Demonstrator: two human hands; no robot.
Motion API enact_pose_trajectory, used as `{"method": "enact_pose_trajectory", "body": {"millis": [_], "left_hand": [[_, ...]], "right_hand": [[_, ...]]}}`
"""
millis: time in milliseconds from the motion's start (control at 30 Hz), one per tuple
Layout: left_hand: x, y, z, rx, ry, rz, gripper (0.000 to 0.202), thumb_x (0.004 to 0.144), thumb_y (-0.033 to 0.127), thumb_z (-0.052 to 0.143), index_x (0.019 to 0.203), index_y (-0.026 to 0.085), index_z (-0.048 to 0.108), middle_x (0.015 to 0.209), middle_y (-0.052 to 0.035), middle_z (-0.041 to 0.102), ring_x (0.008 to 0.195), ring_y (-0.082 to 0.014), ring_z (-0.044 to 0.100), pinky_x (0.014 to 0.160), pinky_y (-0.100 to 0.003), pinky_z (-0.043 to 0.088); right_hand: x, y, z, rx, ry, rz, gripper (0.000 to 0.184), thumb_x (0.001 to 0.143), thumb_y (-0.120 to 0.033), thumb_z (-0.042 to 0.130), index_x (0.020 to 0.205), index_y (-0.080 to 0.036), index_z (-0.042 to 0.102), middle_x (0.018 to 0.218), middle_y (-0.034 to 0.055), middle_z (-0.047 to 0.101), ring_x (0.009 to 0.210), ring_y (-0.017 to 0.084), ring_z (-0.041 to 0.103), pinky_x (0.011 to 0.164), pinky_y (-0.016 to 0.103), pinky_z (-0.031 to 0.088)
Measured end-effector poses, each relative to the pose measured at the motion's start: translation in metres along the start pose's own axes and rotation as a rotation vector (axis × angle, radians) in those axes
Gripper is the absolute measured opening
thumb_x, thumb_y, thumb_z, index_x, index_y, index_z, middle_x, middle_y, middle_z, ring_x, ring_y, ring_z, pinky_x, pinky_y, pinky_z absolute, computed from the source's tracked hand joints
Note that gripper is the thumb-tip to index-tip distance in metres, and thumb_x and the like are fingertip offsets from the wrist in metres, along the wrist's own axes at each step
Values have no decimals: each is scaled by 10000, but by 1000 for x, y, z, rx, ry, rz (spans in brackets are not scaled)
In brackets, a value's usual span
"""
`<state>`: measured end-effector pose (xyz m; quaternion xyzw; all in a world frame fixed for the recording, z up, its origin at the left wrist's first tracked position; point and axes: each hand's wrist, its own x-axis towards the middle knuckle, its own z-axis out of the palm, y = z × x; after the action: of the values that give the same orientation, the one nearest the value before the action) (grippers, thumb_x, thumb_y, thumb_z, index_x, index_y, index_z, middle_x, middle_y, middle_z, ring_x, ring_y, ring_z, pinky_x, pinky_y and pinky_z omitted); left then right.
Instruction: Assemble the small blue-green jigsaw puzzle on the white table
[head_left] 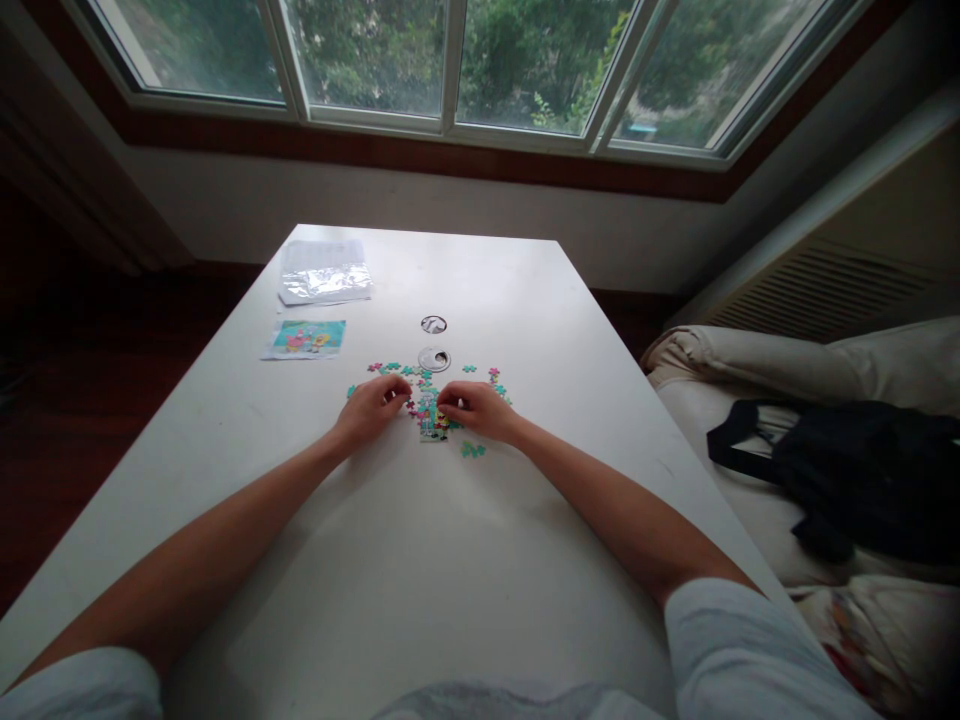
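Note:
My left hand point(373, 408) and my right hand point(475, 409) rest on the white table point(405, 560), either side of a small, partly joined jigsaw patch point(432, 418). Both hands have curled fingers with the fingertips pinched at the patch's edges. Whether either pinch holds a loose piece is too small to tell. Several loose teal and pink puzzle pieces point(472, 450) lie scattered around the hands.
A printed picture card point(305, 338) lies to the left, a crumpled clear plastic bag point(324, 272) beyond it. Two small round lids point(433, 358) sit behind the pieces. A black bag point(862, 470) lies on a cushioned seat to the right. Windows span the far wall.

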<state>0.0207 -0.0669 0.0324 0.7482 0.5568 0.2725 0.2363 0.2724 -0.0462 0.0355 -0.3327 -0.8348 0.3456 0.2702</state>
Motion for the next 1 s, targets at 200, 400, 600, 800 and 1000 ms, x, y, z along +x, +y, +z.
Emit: {"method": "enact_pose_trajectory", "body": {"millis": [200,400,600,800,1000], "left_hand": [[0,1,-1,4,-12,16,213,899,279,535,968,235,731,957,-11,753,847,-173,657,784,-279,484],[-1,5,-1,19,-17,33,219,907,273,521,964,234,728,958,-13,743,863,-177,655,787,-282,476],[-3,9,0,46,-50,6,228,901,266,530,1056,250,696,890,1,735,781,-168,641,721,-277,457],[-4,7,0,137,-24,87,228,910,230,525,1070,248,685,909,-8,723,830,-183,622,772,-301,443],[-3,9,-7,207,-75,134,140,892,308,596,921,236,713,946,-28,686,863,-189,600,783,-308,430]], "right_hand": [[0,1,0,-13,-6,-18,101,893,-238,614,884,-175,692,792,-1,657,701,111,541,682,227,409],[0,1,1,-17,-23,-35,86,892,-210,617,895,-177,696,816,1,648,727,112,560,694,224,415],[0,1,1,-33,-33,-55,75,895,-210,630,897,-178,698,831,7,636,750,117,561,711,227,419],[0,2,1,-40,-42,-55,81,903,-219,632,908,-176,700,836,6,628,741,111,553,715,224,418],[-1,-1,-1,-35,-50,-51,94,911,-233,628,905,-176,703,845,11,628,746,114,548,717,227,418]]}}
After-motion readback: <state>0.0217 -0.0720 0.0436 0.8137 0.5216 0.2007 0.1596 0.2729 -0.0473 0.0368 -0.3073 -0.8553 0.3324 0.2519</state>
